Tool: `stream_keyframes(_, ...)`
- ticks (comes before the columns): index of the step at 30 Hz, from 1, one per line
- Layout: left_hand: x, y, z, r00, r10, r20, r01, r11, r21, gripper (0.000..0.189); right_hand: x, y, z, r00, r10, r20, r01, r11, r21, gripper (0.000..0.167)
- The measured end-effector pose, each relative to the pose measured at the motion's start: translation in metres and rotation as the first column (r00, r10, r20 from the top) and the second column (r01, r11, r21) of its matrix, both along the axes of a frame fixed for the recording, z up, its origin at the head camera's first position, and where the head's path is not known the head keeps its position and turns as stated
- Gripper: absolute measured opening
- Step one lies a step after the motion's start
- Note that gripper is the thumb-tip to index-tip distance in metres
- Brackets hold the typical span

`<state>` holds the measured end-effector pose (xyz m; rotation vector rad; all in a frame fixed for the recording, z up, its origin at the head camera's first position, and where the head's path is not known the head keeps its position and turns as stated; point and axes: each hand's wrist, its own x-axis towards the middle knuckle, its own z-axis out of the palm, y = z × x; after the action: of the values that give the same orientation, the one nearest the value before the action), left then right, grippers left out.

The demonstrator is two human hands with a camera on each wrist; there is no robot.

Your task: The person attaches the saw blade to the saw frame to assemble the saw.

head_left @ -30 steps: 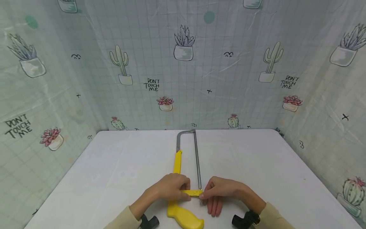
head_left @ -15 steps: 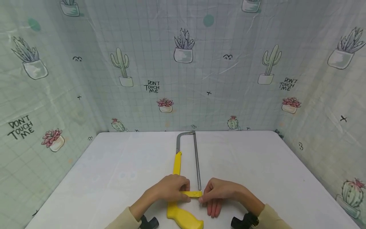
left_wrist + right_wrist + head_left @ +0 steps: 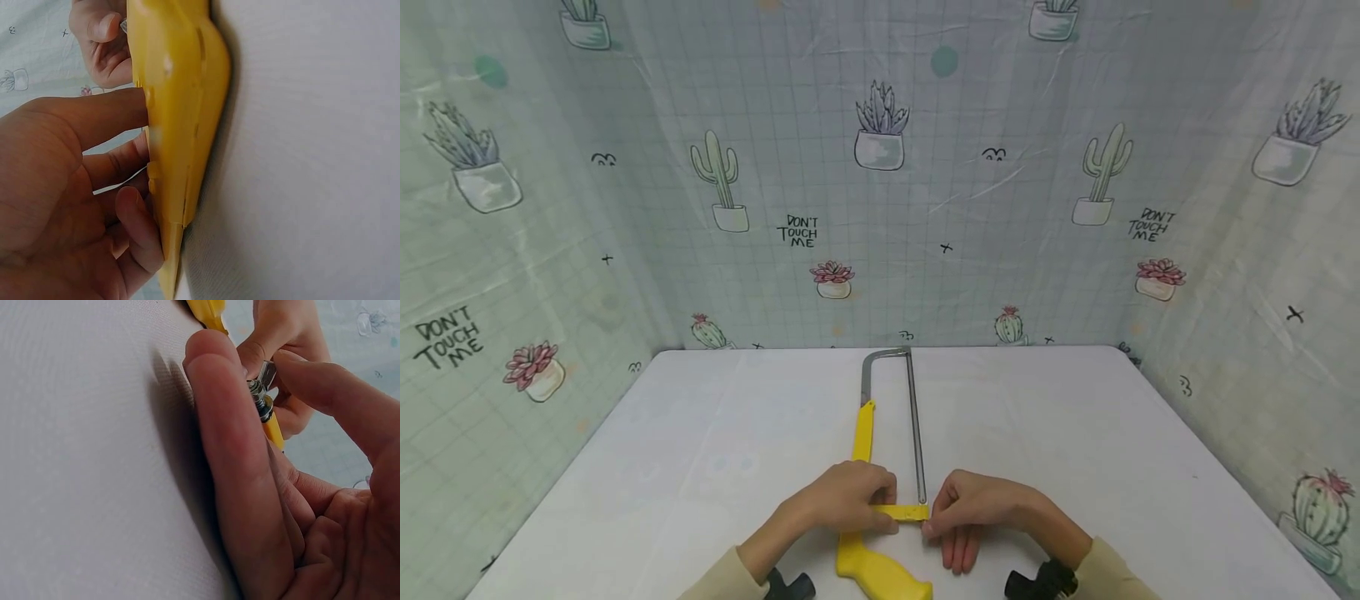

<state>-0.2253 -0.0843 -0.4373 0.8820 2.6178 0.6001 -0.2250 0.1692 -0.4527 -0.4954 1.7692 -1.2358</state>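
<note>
The left hand's (image 3: 850, 497) grip holds the yellow saw (image 3: 864, 433), the right hand's (image 3: 973, 502) pinches its little metal nut (image 3: 267, 375), maybe to twist it, so next needs steady turning.

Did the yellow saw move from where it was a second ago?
No, not that I can see: in the head view, the yellow saw's far end still lies at the back edge of the table.
</note>
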Motion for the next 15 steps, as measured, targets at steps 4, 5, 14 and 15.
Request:
stream_keyframes(4, -0.0009, -0.0004, -0.0008, 1.000, -0.003, -0.010, 0.003, 1.000, 0.002, 0.021, -0.0019, 0.0002, -0.0004, 1.000, 0.021, -0.008, -0.021, 1.000, -0.010, 0.026)
stream_keyframes(5, -0.0012, -0.0005, -0.0012, 1.000, -0.005, -0.013, 0.005, 1.000, 0.002, 0.021, -0.0022, 0.0002, -0.0007, 1.000, 0.027, -0.006, -0.027, 1.000, -0.014, 0.025)
stream_keyframes(14, -0.0024, 0.0003, -0.0034, 1.000, -0.014, -0.008, 0.014, 1.000, 0.005, 0.021, -0.0051, 0.0044, -0.0035, 0.997, 0.067, 0.024, -0.066, 0.997, -0.050, 0.023)
stream_keyframes(15, -0.0022, 0.0004, -0.0032, 1.000, -0.014, -0.010, 0.014, 1.000, 0.005, 0.022, -0.0052, 0.0048, -0.0035, 0.997, 0.070, 0.027, -0.069, 0.996, -0.054, 0.023)
